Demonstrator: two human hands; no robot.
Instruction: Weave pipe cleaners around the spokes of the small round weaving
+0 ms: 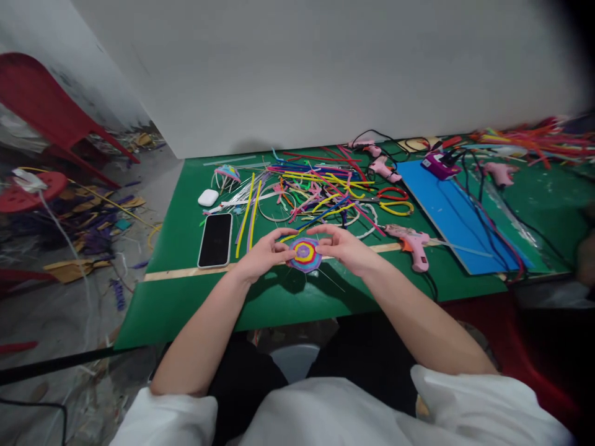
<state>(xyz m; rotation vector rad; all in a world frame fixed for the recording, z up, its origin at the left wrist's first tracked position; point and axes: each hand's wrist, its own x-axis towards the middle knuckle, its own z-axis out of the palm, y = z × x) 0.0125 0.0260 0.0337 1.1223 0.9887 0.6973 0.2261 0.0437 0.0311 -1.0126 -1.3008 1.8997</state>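
Note:
Between my two hands, above the front of the green table, is a small round disc wound in rings of colour [305, 254], purple in the middle, then yellow, red and blue. Thin wire ends stick out around its rim. My left hand [269, 253] pinches its left edge between thumb and fingers. On the opposite edge, my right hand [341, 249] grips it the same way. Just beyond the hands lies a tangled heap of pipe cleaners [320, 192] in many colours. A pink glue gun [411, 243] rests to the right of my right hand.
A phone [215, 240] and a white earbud case [208, 197] lie at left, near a small striped dome shape [227, 175]. Scissors [395, 201] lie right of the heap. Farther right are a blue board [458, 217], a purple power adapter [440, 166] and cables.

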